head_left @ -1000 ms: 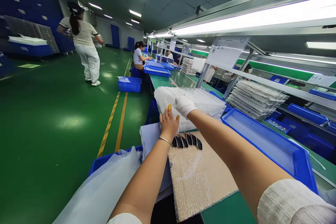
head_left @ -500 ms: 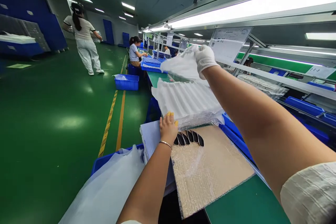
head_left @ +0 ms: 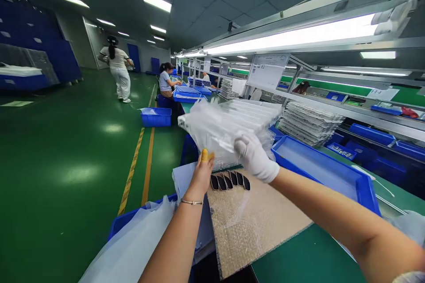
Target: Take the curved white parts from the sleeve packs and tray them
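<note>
The right hand (head_left: 254, 157), in a white glove, had its fingers closed on a thin, translucent sheet (head_left: 208, 119) above the far edge of a brown board (head_left: 265, 212) covered in bubble wrap. The sheet was blurred and draped over part of a stack of clear trays (head_left: 254, 117) just beyond the board. The left hand (head_left: 202, 174), bare with yellow finger covers, was raised at the board's far left corner, close to the sheet; whether it gripped the sheet could not be told. A row of dark, curved pieces (head_left: 229, 181) lay on the board near its far edge. The board rested on a green worktop (head_left: 295, 258). To the board's right, beyond the right forearm, stood a shallow blue tray (head_left: 318, 166). On the board's left, a blue bin (head_left: 117, 224) held loose, pale film (head_left: 136, 241) that spilled over its side.
</note>
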Available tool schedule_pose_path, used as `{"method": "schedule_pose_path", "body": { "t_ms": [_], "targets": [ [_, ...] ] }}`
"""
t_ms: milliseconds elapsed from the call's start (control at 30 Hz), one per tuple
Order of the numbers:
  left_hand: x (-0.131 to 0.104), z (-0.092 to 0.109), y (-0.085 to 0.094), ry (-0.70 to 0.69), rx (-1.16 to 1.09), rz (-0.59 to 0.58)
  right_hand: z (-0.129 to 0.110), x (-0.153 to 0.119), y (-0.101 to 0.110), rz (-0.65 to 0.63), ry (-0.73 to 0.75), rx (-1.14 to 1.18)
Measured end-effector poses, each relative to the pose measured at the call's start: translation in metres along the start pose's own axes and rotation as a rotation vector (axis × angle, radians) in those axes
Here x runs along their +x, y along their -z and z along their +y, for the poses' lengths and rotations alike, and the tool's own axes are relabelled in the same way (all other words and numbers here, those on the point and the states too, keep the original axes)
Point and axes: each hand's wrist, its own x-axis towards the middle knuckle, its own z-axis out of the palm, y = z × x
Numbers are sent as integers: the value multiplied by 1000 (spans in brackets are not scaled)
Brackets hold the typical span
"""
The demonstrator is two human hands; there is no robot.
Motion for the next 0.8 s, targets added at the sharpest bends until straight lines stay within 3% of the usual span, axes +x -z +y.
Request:
{"method": "schedule_pose_path", "body": {
  "t_ms": [67, 167, 267, 333, 433, 500, 567, 667, 800],
  "targets": [
    [-25, -12, -4, 94, -104, -11, -27, -47, -10, -57, 95, 39],
    [-57, -30, -3, 153, -222, 36, -58, -99, -12, -153, 16, 122],
    [-86, -36, 12, 167, -306, 97, -73, -145, 3, -220, -135, 238],
    [-106, -34, 28, 164, -342, 118, -75, -176, 13, -132, -391, 332],
    [-141, -29, 57, 160, -367, 149, -75, -211, 14, 110, -1057, 619],
    [-167, -27, 78, 166, -367, 190, -79, -216, 6, 143, -1427, 1004],
    [-193, -26, 98, 178, -359, 228, -91, -206, -3, 83, -1593, 1424],
    [-231, -21, 120, 173, -342, 210, -122, -174, -7, 150, -1574, 1757],
    [-270, -11, 132, 162, -202, 263, -163, -139, 4, 243, -1446, 1888]
  ]
}}
